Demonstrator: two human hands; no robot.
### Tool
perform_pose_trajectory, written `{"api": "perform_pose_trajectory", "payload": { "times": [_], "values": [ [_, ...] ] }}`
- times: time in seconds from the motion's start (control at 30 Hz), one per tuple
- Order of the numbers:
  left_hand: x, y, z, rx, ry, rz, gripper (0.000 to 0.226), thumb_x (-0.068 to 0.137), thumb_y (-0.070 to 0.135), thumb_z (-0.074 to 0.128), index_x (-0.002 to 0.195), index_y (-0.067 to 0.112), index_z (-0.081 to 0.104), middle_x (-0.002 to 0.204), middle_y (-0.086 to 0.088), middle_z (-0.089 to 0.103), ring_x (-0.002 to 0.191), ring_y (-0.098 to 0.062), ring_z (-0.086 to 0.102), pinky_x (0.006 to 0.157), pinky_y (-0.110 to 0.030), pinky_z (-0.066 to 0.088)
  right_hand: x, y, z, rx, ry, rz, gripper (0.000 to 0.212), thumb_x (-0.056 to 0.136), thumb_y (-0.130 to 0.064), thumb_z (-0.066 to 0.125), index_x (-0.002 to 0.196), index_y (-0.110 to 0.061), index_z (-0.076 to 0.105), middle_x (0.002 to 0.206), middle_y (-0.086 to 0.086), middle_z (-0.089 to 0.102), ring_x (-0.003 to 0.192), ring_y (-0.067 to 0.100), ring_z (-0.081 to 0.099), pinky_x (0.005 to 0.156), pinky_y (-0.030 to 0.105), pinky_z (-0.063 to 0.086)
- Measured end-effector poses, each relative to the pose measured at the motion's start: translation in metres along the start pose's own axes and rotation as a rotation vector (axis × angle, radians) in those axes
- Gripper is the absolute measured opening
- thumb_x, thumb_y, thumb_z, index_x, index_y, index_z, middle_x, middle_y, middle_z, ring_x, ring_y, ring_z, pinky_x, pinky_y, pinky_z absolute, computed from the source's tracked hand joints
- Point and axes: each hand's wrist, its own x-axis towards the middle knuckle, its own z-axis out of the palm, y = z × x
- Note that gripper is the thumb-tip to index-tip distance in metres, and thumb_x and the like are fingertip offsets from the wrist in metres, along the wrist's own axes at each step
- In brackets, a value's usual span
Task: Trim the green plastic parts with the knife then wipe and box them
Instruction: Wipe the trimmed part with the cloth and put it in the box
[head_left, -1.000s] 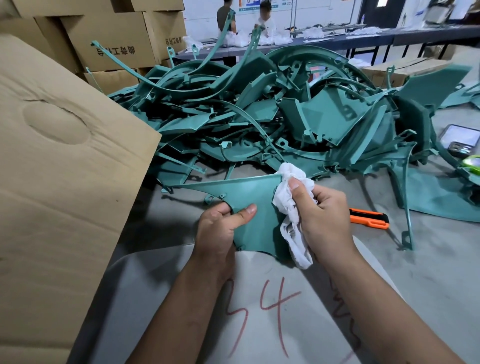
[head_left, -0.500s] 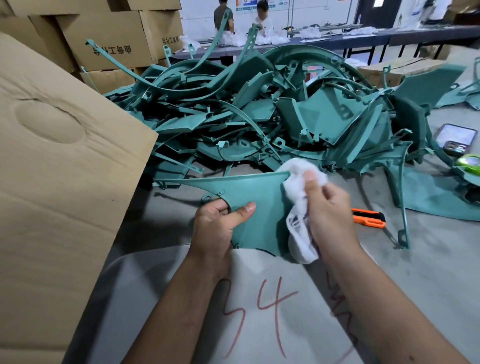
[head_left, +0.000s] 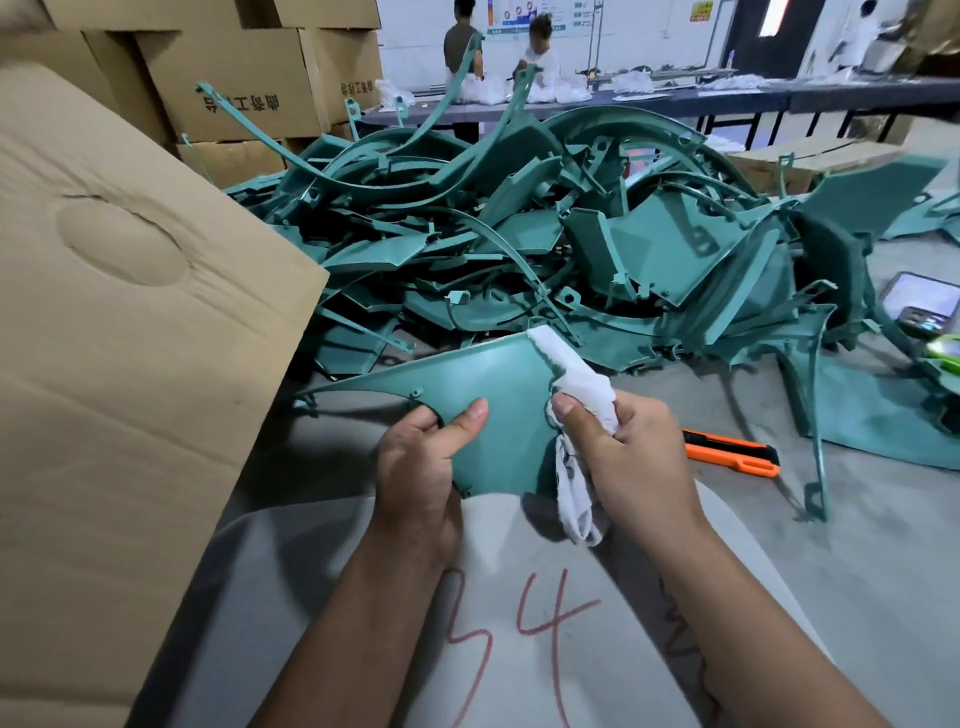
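Left hand: my left hand (head_left: 421, 457) gripped the green panel (head_left: 498, 395) at its lower left edge, thumb pressed flat on the face, fingers curled behind.
Right hand: my right hand (head_left: 631, 452) was clenched around the white cloth (head_left: 576, 384), which I held against the panel's right edge; the cloth's loose tail hung down at 6 o'clock from my fist.
Green panel: it stood tilted up off the grey table (head_left: 857, 545), centre of view, its long pointed tip reaching toward 9 o'clock.
Knife: the orange utility knife (head_left: 732, 451) lay flat on the table at 3 o'clock from my right hand, just beside it, not touched.
Pile: I saw the heap of green parts (head_left: 519, 249) at 12 o'clock, just behind the panel.
Box: the cardboard flap (head_left: 119, 338) filled the 9 o'clock side, near the panel's tip.
Sheet: a pale sheet (head_left: 519, 623) marked with red digits lay at 6 o'clock under my forearms.
Phone: a phone (head_left: 924, 301) rested at 2 o'clock by the pile's edge.
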Motion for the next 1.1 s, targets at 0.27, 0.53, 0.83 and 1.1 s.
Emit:
{"api": "perform_pose_trajectory", "payload": {
  "times": [0.27, 0.53, 0.83, 1.1],
  "values": [
    [0.004, -0.001, 0.005, -0.160, 0.043, 0.024, 0.030, 0.074, 0.014, 0.075, 0.102, 0.005, 0.077, 0.112, -0.019, 0.075, 0.095, -0.033, 0.076, 0.072, -0.041, 0.062, -0.003, -0.003, 0.007, 0.577, 0.307, 0.318, 0.046, 0.098, -0.044, 0.069, 0.071, -0.011, 0.055, 0.064, 0.006, 0.058, 0.063, 0.022, 0.058, 0.065, 0.039, 0.051],
    [0.004, 0.005, 0.013, -0.234, 0.065, 0.145, 0.018, 0.082, 0.022, 0.070, 0.095, 0.012, 0.078, 0.111, -0.010, 0.077, 0.096, -0.023, 0.076, 0.072, -0.034, 0.062, -0.014, -0.024, 0.010, 0.896, -0.083, 0.359, 0.036, 0.096, -0.031, 0.068, 0.110, 0.002, 0.071, 0.099, 0.021, 0.078, 0.078, 0.029, 0.077, 0.063, 0.033, 0.061],
    [-0.003, 0.006, 0.010, 0.258, -0.121, 0.094, 0.009, 0.080, 0.018, 0.076, 0.089, 0.017, 0.074, 0.098, -0.006, 0.078, 0.094, -0.028, 0.075, 0.080, -0.041, 0.061, -0.004, -0.009, 0.004, 0.640, 0.226, 0.237, 0.015, 0.096, -0.014, 0.072, 0.081, -0.011, 0.073, 0.073, 0.002, 0.073, 0.064, 0.018, 0.068, 0.061, 0.031, 0.055],
    [-0.014, 0.006, 0.017, 0.390, -0.297, 0.353, 0.020, 0.079, 0.003, 0.077, 0.074, 0.022, 0.072, 0.079, 0.005, 0.073, 0.081, -0.011, 0.071, 0.076, -0.020, 0.054, -0.010, -0.009, 0.007, 0.694, 0.407, 0.235, 0.035, 0.101, -0.043, 0.063, 0.085, -0.013, 0.070, 0.075, -0.003, 0.077, 0.067, 0.013, 0.072, 0.059, 0.023, 0.055]
  ]
}}
